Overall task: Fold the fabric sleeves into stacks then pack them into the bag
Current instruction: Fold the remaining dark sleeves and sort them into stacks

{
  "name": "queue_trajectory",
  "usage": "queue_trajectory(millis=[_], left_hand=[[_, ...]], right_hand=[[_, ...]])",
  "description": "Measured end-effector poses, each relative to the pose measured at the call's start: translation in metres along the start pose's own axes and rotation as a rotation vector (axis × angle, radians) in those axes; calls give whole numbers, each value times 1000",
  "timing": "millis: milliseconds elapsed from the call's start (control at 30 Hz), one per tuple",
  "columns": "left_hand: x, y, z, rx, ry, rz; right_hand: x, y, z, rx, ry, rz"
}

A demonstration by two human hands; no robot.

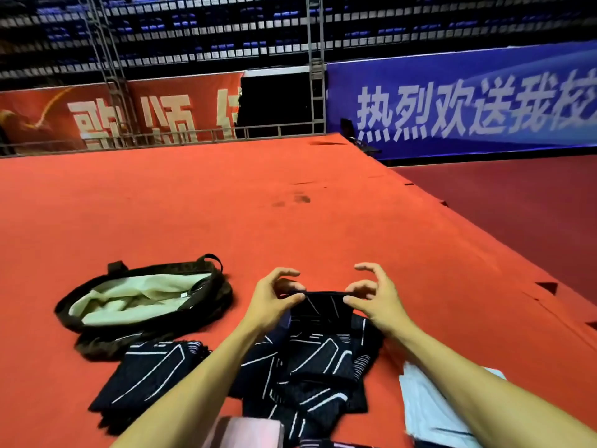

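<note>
My left hand (274,300) and my right hand (371,295) each pinch one top corner of a black fabric sleeve with white lines (321,313), holding it up between them. Below it lies a loose pile of the same sleeves (310,379) on the red carpet. A folded stack of sleeves (148,371) sits to the left of the pile. A black bag with pale green lining (142,299) lies open on the carpet further left, beyond the stack.
The red carpeted stage (226,205) stretches ahead and drops off at its right edge (484,253) to a darker floor. A light blue cloth (429,412) lies under my right forearm. A pink object (245,431) sits at the bottom edge.
</note>
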State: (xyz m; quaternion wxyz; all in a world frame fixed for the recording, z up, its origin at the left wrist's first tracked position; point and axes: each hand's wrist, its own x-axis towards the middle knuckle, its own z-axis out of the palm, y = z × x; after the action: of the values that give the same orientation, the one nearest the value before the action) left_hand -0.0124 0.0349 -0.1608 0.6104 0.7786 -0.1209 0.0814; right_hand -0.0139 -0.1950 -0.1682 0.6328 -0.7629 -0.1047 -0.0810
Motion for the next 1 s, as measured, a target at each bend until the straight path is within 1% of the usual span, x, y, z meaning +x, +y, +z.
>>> queue_trajectory(millis=[100, 200, 267, 367, 400, 433, 467, 533, 567, 600, 633, 733, 833, 933, 1000], left_hand=[[-23, 5, -5, 13, -43, 40], [-51, 6, -13, 112, -128, 107], [-66, 3, -16, 202, -233, 109], [-80, -5, -16, 331, -413, 93], [-81, -6, -14, 356, -441, 93], [-79, -6, -12, 353, -420, 91], [-74, -6, -11, 322, -354, 87], [-57, -12, -12, 307, -204, 82], [-49, -16, -13, 341, -176, 71], [-39, -23, -14, 384, -186, 42], [-32, -31, -14, 423, -217, -3], [-22, -51, -9, 477, -296, -108], [-23, -58, -1, 447, -266, -94], [-28, -48, 0, 334, -190, -40], [-35, -33, -2, 272, -135, 5]], right_hand=[[-23, -11, -6, -29, -93, -65], [-50, -16, -12, -89, -219, -99], [-65, -11, -12, -211, -327, -135], [-78, 0, -4, -475, -540, -147], [-79, 3, -2, -501, -562, -138], [-77, 3, 0, -483, -535, -139], [-73, 2, 3, -443, -448, -137], [-57, 0, 6, -369, -203, -109], [-49, 0, 7, -359, -111, -84], [-41, 0, 8, -371, -67, -51], [-34, 3, 9, -393, -69, -10], [-23, 21, 13, -449, -165, 118], [-23, 37, 17, -460, -176, 171], [-25, 34, 19, -428, -106, 117], [-27, 24, 19, -333, -69, 43]])
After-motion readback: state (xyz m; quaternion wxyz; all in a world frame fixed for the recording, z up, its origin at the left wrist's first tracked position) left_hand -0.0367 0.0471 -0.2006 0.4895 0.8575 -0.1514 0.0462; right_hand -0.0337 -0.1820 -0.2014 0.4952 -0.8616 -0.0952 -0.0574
